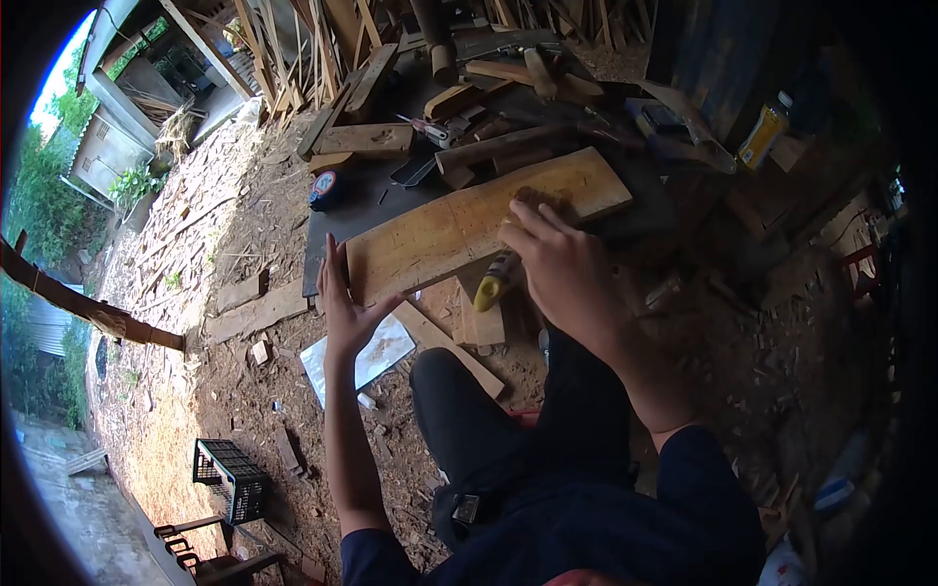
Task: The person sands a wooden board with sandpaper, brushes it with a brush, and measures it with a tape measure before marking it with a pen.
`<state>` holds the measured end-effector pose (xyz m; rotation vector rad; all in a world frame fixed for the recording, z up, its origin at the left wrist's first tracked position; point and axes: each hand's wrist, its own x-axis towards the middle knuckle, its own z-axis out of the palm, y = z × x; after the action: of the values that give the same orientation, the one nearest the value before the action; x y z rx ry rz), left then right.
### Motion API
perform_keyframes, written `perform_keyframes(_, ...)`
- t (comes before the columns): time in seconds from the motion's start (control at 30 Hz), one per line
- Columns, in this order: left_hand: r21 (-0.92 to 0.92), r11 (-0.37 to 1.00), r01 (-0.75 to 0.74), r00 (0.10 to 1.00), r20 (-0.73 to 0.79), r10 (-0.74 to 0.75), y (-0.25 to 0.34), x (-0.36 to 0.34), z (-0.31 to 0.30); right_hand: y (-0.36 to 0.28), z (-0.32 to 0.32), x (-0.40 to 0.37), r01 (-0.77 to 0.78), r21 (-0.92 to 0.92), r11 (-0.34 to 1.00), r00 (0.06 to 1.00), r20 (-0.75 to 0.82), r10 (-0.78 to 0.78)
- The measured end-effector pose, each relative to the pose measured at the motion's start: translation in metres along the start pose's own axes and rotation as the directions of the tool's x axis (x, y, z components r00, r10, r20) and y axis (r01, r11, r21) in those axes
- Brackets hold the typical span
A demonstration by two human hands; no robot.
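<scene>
Dark sleeves [711, 488] frame bare forearms reaching to a wooden board [430, 234] across the near edge of the bench [337, 220]. The left hand [344, 311] is open, fingers spread against the board's left end, thumb by its near edge. The right hand [562, 256] bends its fingers onto the upper face, towards the right end; whether they grip anything small is unclear.

The board looks stiff, moderately heavy and hardly fragile, probably dry enough not to slip; its two ends, or opposite long edges, should give the surest hold. Its underside is hidden, the dark patch beneath the right fingertips is hard to read, and a yellow-ended handle [491, 285] is partly covered.
</scene>
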<state>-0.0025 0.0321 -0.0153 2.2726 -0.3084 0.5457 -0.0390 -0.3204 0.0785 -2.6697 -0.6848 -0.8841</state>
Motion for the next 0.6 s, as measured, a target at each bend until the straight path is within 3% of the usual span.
perform_keyframes(0.1,0.039,0.999,0.009,1.0,0.005,-0.009,0.002,-0.001,0.0,0.038,-0.034,0.018,-0.346,0.174,0.922,0.936,0.126,0.327)
perform_keyframes(0.13,0.066,0.998,0.008,1.0,-0.005,-0.008,0.002,0.0,0.002,0.046,-0.022,0.019,-0.366,0.008,0.931,0.928,0.075,0.364)
perform_keyframes(0.23,0.019,0.999,0.027,1.0,-0.003,-0.027,0.002,-0.001,0.002,-0.017,0.02,0.027,-0.113,-0.361,0.926,0.95,0.233,0.207)
perform_keyframes(0.27,0.004,1.0,0.024,1.0,-0.011,-0.024,0.004,-0.002,0.003,-0.049,0.04,0.03,-0.004,-0.346,0.938,0.988,0.14,0.056)
perform_keyframes(0.3,0.032,0.999,0.026,1.0,-0.009,-0.026,0.004,-0.001,0.002,-0.081,0.046,0.036,0.1,-0.282,0.954,0.986,0.156,-0.057)
perform_keyframes(0.37,0.091,0.996,0.02,1.0,-0.018,-0.019,-0.001,0.003,0.0,-0.124,0.081,0.049,0.292,0.01,0.956,0.956,-0.02,-0.292)
perform_keyframes(0.43,-0.069,0.992,0.109,0.994,0.008,-0.108,-0.018,0.001,0.006,-0.129,0.091,0.075,0.254,0.304,0.918,0.964,0.0,-0.266)
perform_keyframes(0.47,-0.052,0.989,0.141,0.99,0.038,-0.139,-0.023,-0.003,0.004,-0.126,0.095,0.089,0.232,0.443,0.866,0.964,0.017,-0.267)
perform_keyframes(0.57,-0.083,0.996,0.043,0.998,0.038,-0.04,-0.042,-0.008,0.013,-0.105,0.08,0.11,0.075,0.576,0.814,0.981,0.103,-0.163)
perform_keyframes(0.6,-0.036,0.999,0.014,0.998,0.064,-0.012,-0.057,-0.009,0.013,-0.108,0.088,0.102,0.186,0.533,0.825,0.97,0.036,-0.242)
